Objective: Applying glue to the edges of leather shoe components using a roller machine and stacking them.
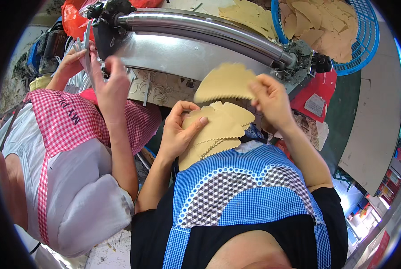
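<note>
My left hand (180, 132) grips a loose stack of flat beige pieces (225, 117) with zigzag edges, its thumb lying across the top. They look like thin leather or a similar sheet; the material is unclear. The stack rests close against my blue checked apron (245, 201). Pinched in my right hand (272, 101) is the corner of one fan-shaped beige piece (225, 83), raised just beyond the stack. This piece is slightly blurred, and its zigzag edge faces me.
Ahead stands a machine with a long metal roller (205, 29). Behind it lie beige sheets (249, 18); a blue basket (366, 49) at far right holds more pieces. Close on my left, a co-worker's hands (110, 87) handle pale strips. A grey table (373, 98) stands right.
</note>
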A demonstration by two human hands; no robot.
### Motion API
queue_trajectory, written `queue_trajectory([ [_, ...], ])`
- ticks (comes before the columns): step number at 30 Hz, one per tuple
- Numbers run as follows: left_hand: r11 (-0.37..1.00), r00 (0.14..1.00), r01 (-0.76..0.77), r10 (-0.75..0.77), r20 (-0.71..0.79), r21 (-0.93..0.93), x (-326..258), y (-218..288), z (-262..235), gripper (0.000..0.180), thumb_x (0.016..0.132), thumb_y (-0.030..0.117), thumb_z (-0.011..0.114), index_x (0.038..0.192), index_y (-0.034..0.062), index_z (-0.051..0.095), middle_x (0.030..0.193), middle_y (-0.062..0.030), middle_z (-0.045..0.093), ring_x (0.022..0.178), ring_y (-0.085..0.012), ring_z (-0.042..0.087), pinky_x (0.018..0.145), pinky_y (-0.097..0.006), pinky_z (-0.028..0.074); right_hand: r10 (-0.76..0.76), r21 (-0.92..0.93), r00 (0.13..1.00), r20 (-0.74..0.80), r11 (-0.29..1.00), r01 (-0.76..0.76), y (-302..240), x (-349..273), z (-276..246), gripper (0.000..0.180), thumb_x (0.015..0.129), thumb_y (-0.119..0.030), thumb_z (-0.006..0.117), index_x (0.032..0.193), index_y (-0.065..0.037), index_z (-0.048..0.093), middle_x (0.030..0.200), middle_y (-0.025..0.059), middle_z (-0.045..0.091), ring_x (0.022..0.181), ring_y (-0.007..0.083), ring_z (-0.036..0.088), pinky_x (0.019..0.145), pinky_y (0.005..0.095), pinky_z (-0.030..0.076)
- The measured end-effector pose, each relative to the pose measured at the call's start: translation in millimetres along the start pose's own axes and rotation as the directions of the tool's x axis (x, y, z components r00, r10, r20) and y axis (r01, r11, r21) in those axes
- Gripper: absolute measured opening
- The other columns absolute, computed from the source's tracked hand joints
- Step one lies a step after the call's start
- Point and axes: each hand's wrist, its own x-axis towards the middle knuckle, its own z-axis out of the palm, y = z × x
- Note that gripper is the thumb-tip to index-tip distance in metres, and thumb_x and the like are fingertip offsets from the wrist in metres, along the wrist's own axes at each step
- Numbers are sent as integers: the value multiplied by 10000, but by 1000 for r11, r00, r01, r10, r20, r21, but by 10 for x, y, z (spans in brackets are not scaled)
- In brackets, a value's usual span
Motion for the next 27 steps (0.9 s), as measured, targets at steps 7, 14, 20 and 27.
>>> queue_trajectory([
  [7,999,999,28,-28,15,-24,50,15,-15,218,856,130,664,957,20,504,785,-38,609,684,-58,581,570,-185,455,114,405,991,-75,911,-74,-39,133,34,205,946,-185,510,997,6,564,847,83,612,799,143,615,706,217,485],
  [14,998,998,56,-58,34,41,87,16,14,306,824,151,701,1001,20,488,849,-54,607,769,-83,587,650,-215,482,-345,-227,884,314,877,423,98,-222,218,182,902,-192,606,877,-14,575,781,6,563,704,66,513,649,197,420],
  [20,997,989,55,-48,138,-51,27,14,40,590,768,127,747,1228,6,398,1066,-100,579,1000,-146,566,849,-277,474,-113,122,993,23,987,109,193,-224,202,218,958,-204,519,828,-33,559,708,-57,509,652,17,424,575,181,367],
  [27,982,980,146,-128,154,-116,-15,37,-127,180,876,102,632,994,0,543,855,-44,639,741,-59,598,660,-183,489,170,615,982,-82,784,-84,106,206,-76,209,961,-196,490,1055,-14,534,887,99,659,806,154,641,676,213,504],
])
